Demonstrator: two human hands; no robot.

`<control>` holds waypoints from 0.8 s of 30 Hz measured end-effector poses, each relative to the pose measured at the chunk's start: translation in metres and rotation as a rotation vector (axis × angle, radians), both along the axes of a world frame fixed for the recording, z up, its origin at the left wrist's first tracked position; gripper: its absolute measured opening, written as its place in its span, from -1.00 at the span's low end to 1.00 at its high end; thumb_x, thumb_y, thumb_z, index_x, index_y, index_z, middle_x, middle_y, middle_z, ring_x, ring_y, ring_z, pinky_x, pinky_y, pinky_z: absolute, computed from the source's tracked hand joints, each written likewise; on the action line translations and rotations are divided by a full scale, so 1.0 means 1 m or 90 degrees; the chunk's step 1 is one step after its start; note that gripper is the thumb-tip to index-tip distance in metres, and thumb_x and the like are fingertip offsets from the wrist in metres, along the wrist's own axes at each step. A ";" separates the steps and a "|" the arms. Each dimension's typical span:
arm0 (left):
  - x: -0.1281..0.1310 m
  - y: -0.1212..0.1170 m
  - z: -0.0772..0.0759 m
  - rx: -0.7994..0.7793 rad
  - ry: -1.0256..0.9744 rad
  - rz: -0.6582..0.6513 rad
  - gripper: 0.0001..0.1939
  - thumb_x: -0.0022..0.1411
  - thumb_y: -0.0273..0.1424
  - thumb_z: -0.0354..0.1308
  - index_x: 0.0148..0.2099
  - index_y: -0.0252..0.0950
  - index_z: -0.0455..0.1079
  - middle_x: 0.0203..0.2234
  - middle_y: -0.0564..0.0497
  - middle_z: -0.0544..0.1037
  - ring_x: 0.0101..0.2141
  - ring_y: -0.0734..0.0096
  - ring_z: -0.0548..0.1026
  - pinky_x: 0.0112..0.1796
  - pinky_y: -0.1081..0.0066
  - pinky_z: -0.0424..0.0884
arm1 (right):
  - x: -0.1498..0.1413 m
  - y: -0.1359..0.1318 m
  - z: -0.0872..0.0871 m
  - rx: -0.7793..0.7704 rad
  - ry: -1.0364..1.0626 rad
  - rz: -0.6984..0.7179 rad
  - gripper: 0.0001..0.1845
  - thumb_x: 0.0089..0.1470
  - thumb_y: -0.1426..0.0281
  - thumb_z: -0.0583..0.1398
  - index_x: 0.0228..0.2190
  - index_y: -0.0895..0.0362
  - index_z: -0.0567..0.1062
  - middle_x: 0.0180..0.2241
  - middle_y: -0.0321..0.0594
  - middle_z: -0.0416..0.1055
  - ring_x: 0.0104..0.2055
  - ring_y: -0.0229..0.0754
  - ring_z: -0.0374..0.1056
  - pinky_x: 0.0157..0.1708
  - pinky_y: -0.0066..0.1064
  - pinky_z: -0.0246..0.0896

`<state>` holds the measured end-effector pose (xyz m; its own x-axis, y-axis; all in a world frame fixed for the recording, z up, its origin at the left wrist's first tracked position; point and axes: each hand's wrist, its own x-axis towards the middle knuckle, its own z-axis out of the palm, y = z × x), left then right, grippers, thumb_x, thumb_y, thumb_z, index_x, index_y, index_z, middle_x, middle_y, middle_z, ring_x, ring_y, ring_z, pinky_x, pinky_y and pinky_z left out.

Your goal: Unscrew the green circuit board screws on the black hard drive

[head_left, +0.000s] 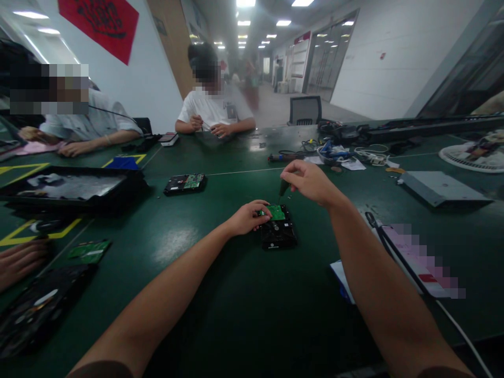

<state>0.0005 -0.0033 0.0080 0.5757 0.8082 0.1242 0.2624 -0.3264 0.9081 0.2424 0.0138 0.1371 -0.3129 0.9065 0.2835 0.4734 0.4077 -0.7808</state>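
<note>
A black hard drive [279, 234] lies flat on the green table with its green circuit board [275, 212] facing up. At its left edge, my left hand [249, 217] grips the drive, fingertips resting on the board and the side. My right hand [309, 182] is closed around the dark handle of a screwdriver [283, 188], held upright above the drive's far end. The thin shaft points down at the board's far edge; whether the tip touches a screw is too small to tell.
Another hard drive [185, 184] lies further back on the left. Near left are a loose circuit board [90, 252], a larger drive [39, 304] and another person's hand [23, 260]. A black tray [74, 191] stands behind them. Right: a grey metal box [443, 188] and cables [334, 152].
</note>
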 end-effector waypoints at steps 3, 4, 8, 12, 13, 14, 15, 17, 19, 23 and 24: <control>0.000 0.000 -0.001 0.007 0.000 0.003 -0.78 0.38 -0.28 0.26 -0.06 -0.33 0.53 0.32 -0.24 0.28 -0.50 0.74 0.45 -0.52 0.52 0.50 | -0.001 -0.001 0.000 -0.019 0.017 0.040 -0.76 0.30 0.16 0.22 -0.24 0.07 0.54 -0.29 -0.17 0.57 -0.47 -0.26 0.38 -0.47 -0.34 0.27; 0.000 0.000 -0.001 0.009 0.001 0.005 -0.78 0.38 -0.27 0.27 -0.06 -0.33 0.53 0.32 -0.24 0.28 -0.50 0.74 0.45 -0.52 0.53 0.50 | -0.002 -0.001 0.000 -0.029 0.027 0.056 -0.75 0.32 0.16 0.20 -0.21 0.07 0.55 -0.28 -0.16 0.58 -0.46 -0.25 0.39 -0.47 -0.35 0.29; 0.000 0.000 -0.002 0.010 -0.001 0.009 -0.77 0.37 -0.27 0.27 -0.05 -0.33 0.53 0.32 -0.23 0.30 -0.51 0.75 0.44 -0.52 0.54 0.50 | -0.003 -0.001 -0.001 -0.050 0.069 0.085 -0.76 0.36 0.23 0.15 -0.09 0.06 0.55 -0.22 -0.16 0.57 -0.43 -0.25 0.42 -0.44 -0.34 0.33; 0.000 0.001 -0.003 0.012 -0.006 0.006 -0.80 0.37 -0.30 0.27 -0.07 -0.33 0.53 0.31 -0.23 0.30 -0.52 0.75 0.44 -0.53 0.54 0.49 | -0.003 -0.003 0.001 -0.001 0.029 0.044 -0.81 0.30 0.22 0.24 -0.19 0.08 0.57 -0.24 -0.17 0.57 -0.43 -0.24 0.39 -0.42 -0.33 0.28; 0.000 0.001 -0.004 0.014 -0.008 0.007 -0.80 0.37 -0.30 0.27 -0.07 -0.34 0.53 0.31 -0.23 0.30 -0.52 0.75 0.45 -0.53 0.53 0.49 | -0.003 -0.003 0.002 0.006 0.018 0.028 -0.81 0.28 0.22 0.26 -0.24 0.08 0.56 -0.27 -0.17 0.57 -0.42 -0.23 0.40 -0.41 -0.32 0.28; 0.000 0.001 -0.004 0.015 -0.009 0.006 -0.80 0.37 -0.31 0.27 -0.07 -0.34 0.53 0.31 -0.23 0.30 -0.51 0.75 0.45 -0.52 0.53 0.50 | -0.002 -0.003 0.002 0.009 0.012 0.012 -0.81 0.26 0.22 0.27 -0.26 0.09 0.56 -0.30 -0.18 0.56 -0.41 -0.22 0.40 -0.40 -0.32 0.28; 0.000 0.001 -0.004 0.015 -0.009 0.006 -0.80 0.37 -0.30 0.27 -0.07 -0.34 0.53 0.31 -0.23 0.30 -0.51 0.74 0.45 -0.52 0.53 0.50 | -0.002 -0.003 0.002 0.008 0.007 -0.001 -0.82 0.25 0.23 0.28 -0.28 0.09 0.55 -0.33 -0.19 0.55 -0.42 -0.21 0.41 -0.40 -0.31 0.28; 0.000 0.001 -0.004 0.015 -0.006 0.006 -0.79 0.37 -0.30 0.27 -0.07 -0.34 0.53 0.31 -0.23 0.30 -0.51 0.74 0.46 -0.52 0.53 0.50 | -0.002 -0.004 0.002 -0.001 0.004 -0.006 -0.81 0.25 0.22 0.28 -0.28 0.09 0.54 -0.35 -0.20 0.55 -0.45 -0.23 0.40 -0.42 -0.32 0.27; 0.000 0.001 -0.004 0.013 -0.005 0.006 -0.79 0.37 -0.30 0.27 -0.07 -0.34 0.53 0.31 -0.23 0.30 -0.51 0.74 0.46 -0.52 0.54 0.50 | -0.002 -0.004 0.001 -0.013 0.014 0.020 -0.79 0.28 0.19 0.25 -0.25 0.07 0.54 -0.28 -0.19 0.57 -0.48 -0.27 0.38 -0.46 -0.35 0.25; 0.000 0.001 -0.002 0.011 0.002 0.008 -0.80 0.37 -0.31 0.27 -0.07 -0.33 0.53 0.32 -0.22 0.30 -0.50 0.75 0.46 -0.51 0.56 0.50 | -0.003 -0.004 0.001 -0.041 0.047 0.082 -0.74 0.35 0.17 0.16 -0.18 0.06 0.55 -0.16 -0.14 0.59 -0.45 -0.27 0.42 -0.48 -0.36 0.31; 0.000 0.001 -0.002 0.011 0.003 0.009 -0.80 0.37 -0.30 0.27 -0.06 -0.33 0.53 0.32 -0.22 0.30 -0.50 0.75 0.46 -0.51 0.56 0.50 | -0.003 -0.003 0.000 -0.045 0.058 0.089 -0.75 0.36 0.19 0.15 -0.16 0.07 0.56 -0.16 -0.14 0.58 -0.43 -0.26 0.44 -0.46 -0.35 0.34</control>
